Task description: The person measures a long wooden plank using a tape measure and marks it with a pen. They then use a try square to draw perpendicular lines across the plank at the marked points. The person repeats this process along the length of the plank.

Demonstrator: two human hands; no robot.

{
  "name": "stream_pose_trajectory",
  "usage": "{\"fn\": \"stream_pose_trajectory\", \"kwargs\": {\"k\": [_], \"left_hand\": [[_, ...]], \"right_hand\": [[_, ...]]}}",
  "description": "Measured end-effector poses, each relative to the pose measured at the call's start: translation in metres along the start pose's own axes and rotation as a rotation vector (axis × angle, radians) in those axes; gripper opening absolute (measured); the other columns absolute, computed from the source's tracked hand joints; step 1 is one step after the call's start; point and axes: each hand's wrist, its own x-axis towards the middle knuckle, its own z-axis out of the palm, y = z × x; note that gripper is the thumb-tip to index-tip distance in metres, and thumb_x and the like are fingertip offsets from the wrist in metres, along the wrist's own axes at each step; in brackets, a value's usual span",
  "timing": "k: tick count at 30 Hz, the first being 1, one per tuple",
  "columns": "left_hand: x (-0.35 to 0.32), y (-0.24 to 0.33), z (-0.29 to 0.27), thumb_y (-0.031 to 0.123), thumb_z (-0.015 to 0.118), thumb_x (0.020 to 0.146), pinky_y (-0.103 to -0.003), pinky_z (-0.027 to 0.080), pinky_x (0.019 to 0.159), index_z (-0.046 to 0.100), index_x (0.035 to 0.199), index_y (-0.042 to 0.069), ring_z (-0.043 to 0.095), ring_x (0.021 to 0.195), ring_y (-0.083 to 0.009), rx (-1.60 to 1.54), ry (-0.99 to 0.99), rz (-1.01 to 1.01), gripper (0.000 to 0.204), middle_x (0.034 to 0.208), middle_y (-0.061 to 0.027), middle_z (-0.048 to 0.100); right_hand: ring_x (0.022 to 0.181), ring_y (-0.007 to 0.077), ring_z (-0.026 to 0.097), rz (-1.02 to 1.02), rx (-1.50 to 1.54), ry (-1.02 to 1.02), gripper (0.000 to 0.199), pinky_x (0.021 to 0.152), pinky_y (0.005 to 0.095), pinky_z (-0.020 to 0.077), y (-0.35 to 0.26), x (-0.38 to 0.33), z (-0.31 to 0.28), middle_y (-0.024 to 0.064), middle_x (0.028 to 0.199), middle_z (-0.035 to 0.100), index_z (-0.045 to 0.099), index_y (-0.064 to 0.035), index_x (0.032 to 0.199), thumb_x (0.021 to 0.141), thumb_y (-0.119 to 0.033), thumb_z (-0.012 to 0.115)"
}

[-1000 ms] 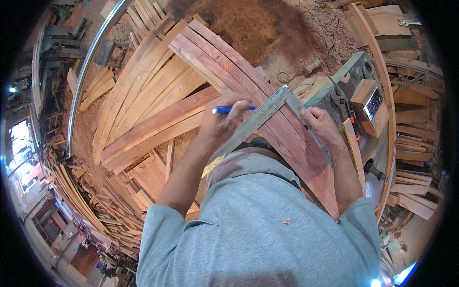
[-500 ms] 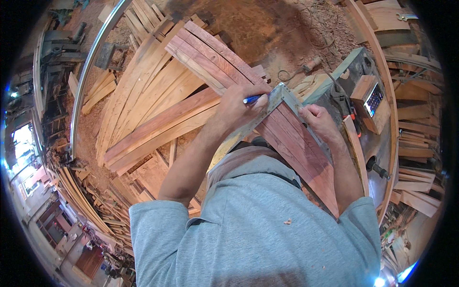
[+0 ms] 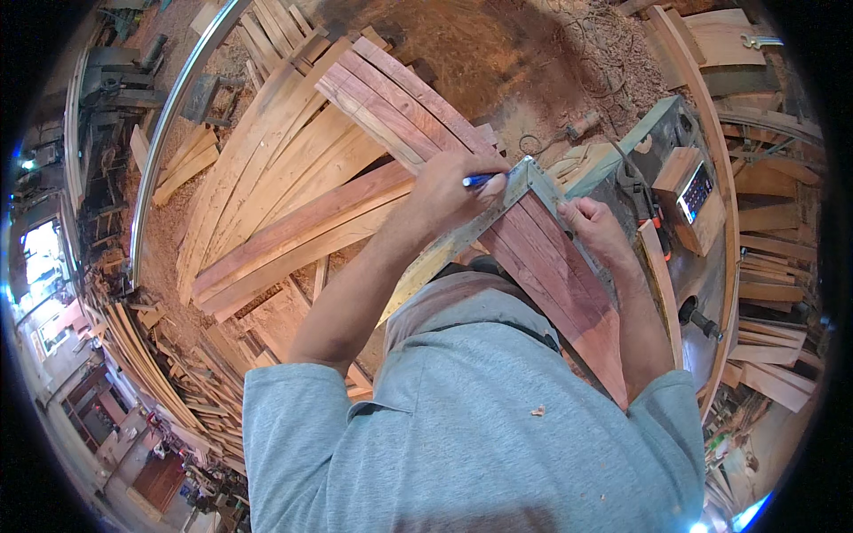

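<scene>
Evidently, marking-out is in hand

The step looks like drawing a line along a metal square (image 3: pixel 487 215) laid across reddish boards (image 3: pixel 551 271). The left hand (image 3: pixel 458 188) has its fingers closed round a blue pen (image 3: pixel 478 180) beside the square's longer arm, near the corner; its tip is too hidden to tell whether it touches wood. The right hand (image 3: pixel 593 229) pinches the shorter arm. As I judge it, the next move calls for a firm right grip, so the square cannot slip, and a light stroke close against the edge.

The reddish boards lie side by side, running diagonally from lower right to upper left, with pale boards (image 3: pixel 258 169) fanned out to their left. They show dark, wavy grain and narrow seams.
</scene>
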Motion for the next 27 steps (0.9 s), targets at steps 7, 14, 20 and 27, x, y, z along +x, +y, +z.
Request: {"fn": "stream_pose_trajectory", "kwargs": {"k": [7, 14, 20, 27], "left_hand": [[-0.080, 0.007, -0.044, 0.023, 0.072, 0.093, -0.037, 0.056, 0.072, 0.079, 0.106, 0.007, 0.072, 0.078, -0.0260, 0.107, -0.210, -0.258, 0.022, 0.090, -0.0136, 0.076], [-0.142, -0.053, 0.030, 0.018, 0.064, 0.101, -0.036, 0.059, 0.077, 0.072, 0.120, -0.001, 0.073, 0.083, -0.0203, -0.138, 0.118, -0.229, 0.028, 0.102, -0.0125, 0.077], [-0.153, -0.021, 0.075, 0.015, 0.060, 0.104, -0.027, 0.058, 0.070, 0.069, 0.125, -0.001, 0.070, 0.082, -0.0117, -0.503, 0.148, -0.382, 0.028, 0.093, -0.0080, 0.073], [-0.181, 0.025, 0.150, 0.016, 0.064, 0.099, -0.033, 0.056, 0.072, 0.071, 0.126, 0.004, 0.070, 0.075, -0.0166, -0.485, 0.033, -0.402, 0.030, 0.086, -0.0119, 0.072]], "right_hand": [[0.078, 0.0100, 0.048, 0.004, -0.005, 0.030, 0.041, 0.070, 0.0310, 0.0412, 0.020, 0.004, 0.005, -0.0021, 0.077, 0.052, 0.068, 0.0007, 0.089, 0.102, -0.038, 0.066], [0.072, 0.0133, 0.051, -0.037, -0.062, 0.012, 0.050, 0.065, 0.0362, 0.0433, 0.002, 0.001, 0.004, 0.0008, 0.074, 0.057, 0.070, 0.0003, 0.093, 0.100, -0.048, 0.065], [0.078, 0.0050, 0.049, -0.009, 0.078, 0.000, 0.036, 0.066, 0.0269, 0.0393, 0.058, -0.009, -0.010, -0.0058, 0.084, 0.060, 0.072, -0.0065, 0.098, 0.099, -0.042, 0.072], [0.078, 0.0069, 0.049, 0.088, 0.103, 0.042, 0.035, 0.066, 0.0278, 0.0395, 0.103, -0.097, -0.039, -0.0065, 0.083, 0.057, 0.070, -0.0086, 0.094, 0.099, -0.043, 0.072]]}}
